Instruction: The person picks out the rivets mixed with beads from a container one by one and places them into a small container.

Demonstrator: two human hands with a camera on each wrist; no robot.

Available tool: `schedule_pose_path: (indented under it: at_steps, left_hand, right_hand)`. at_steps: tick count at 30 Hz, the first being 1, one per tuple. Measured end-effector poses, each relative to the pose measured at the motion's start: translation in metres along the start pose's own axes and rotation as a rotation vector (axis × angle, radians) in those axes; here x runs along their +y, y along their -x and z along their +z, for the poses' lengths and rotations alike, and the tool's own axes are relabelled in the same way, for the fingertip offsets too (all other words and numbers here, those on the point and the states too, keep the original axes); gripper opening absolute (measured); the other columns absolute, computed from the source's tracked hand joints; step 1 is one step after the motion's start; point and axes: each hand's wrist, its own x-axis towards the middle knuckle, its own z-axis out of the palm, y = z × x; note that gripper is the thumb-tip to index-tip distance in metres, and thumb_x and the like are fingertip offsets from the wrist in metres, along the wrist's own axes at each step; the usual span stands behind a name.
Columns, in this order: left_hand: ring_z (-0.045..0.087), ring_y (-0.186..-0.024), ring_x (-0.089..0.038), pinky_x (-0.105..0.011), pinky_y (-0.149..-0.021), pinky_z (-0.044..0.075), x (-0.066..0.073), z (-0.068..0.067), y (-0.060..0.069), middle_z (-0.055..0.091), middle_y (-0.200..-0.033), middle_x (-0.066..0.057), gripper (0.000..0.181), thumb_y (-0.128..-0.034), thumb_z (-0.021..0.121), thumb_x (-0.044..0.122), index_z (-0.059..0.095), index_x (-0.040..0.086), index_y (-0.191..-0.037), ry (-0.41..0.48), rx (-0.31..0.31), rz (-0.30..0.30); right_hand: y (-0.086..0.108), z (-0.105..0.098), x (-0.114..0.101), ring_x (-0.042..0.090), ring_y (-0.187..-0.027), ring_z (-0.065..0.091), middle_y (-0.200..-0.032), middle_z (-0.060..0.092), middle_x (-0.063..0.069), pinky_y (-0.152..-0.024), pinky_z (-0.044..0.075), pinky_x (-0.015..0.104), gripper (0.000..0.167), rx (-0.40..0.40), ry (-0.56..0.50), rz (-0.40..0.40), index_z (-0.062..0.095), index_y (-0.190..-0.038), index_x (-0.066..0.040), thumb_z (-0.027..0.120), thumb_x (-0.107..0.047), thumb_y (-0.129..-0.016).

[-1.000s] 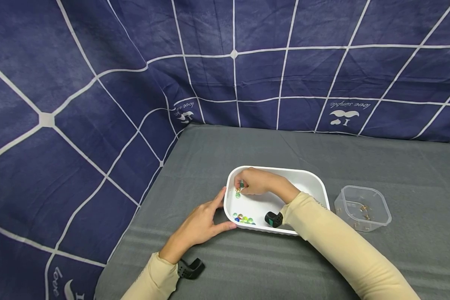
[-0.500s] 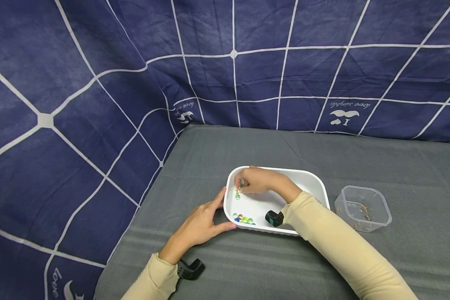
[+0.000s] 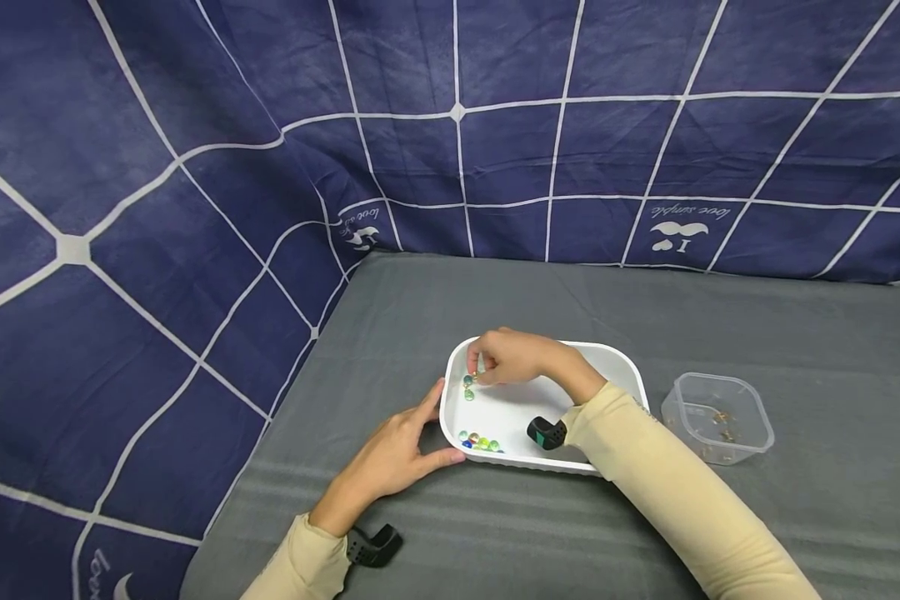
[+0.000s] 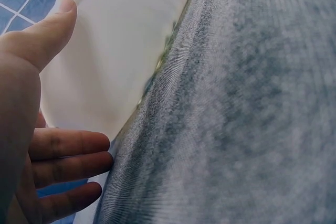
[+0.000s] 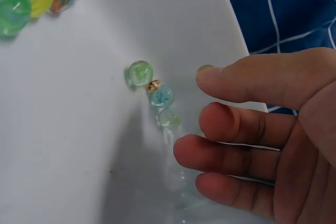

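In the head view my right hand reaches into a white tray, over its far left corner. The right wrist view shows its thumb and loosely bent fingers apart, no object visible between them. Beside the fingertips lie a green-swirled marble, a blue marble and a pale clear marble. A small gold piece sits between the green and blue ones. My left hand rests on the tray's left end, thumb at the near corner, fingers extended along the outside wall.
Several coloured marbles cluster in the tray's near left corner. A clear plastic container to the right of the tray holds small gold pieces. Grey cloth covers the table; a blue checked curtain hangs behind and left.
The blue-green marble, earlier partly hidden at my right fingers, now shows beside the green-swirled one. My left hand keeps its place on the tray. The head view has shifted slightly.
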Motion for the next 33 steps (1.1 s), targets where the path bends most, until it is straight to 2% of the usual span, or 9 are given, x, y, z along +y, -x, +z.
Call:
schedule_pose_path:
  at_steps: [8,19,33]
  left_hand:
    - [0.063,-0.113,-0.023,-0.045,-0.093,0.05,0.0,0.0,0.003,0.07,-0.119,-0.005,0.098,-0.0855,0.076,0.045,0.025,-0.001,-0.155,-0.008,0.006,-0.009]
    - [0.063,-0.113,-0.023,-0.045,-0.093,0.05,0.001,-0.001,0.003,0.069,-0.12,-0.005,0.097,-0.0865,0.074,0.045,0.025,-0.002,-0.155,-0.004,0.001,-0.014]
    - [0.062,-0.114,-0.024,-0.046,-0.094,0.05,0.002,-0.001,0.001,0.069,-0.12,-0.005,0.097,-0.0855,0.075,0.045,0.026,-0.002,-0.154,-0.019,0.007,-0.013]
  right_hand:
    - [0.003,-0.004,-0.002,0.004,-0.052,0.044,-0.058,0.051,-0.009,-0.053,0.036,0.022,0.005,0.012,-0.021,-0.019,0.067,-0.094,-0.012,0.069,-0.013,-0.09]
    - [0.016,-0.016,-0.008,0.003,-0.054,0.042,-0.06,0.05,-0.009,-0.057,0.036,0.023,0.008,0.053,-0.11,-0.071,0.066,-0.098,-0.008,0.068,-0.009,-0.091]
    - [0.039,-0.024,-0.006,0.004,-0.057,0.045,-0.063,0.052,-0.01,-0.059,0.039,0.025,0.007,0.123,-0.091,-0.087,0.066,-0.098,-0.01,0.067,-0.011,-0.091]
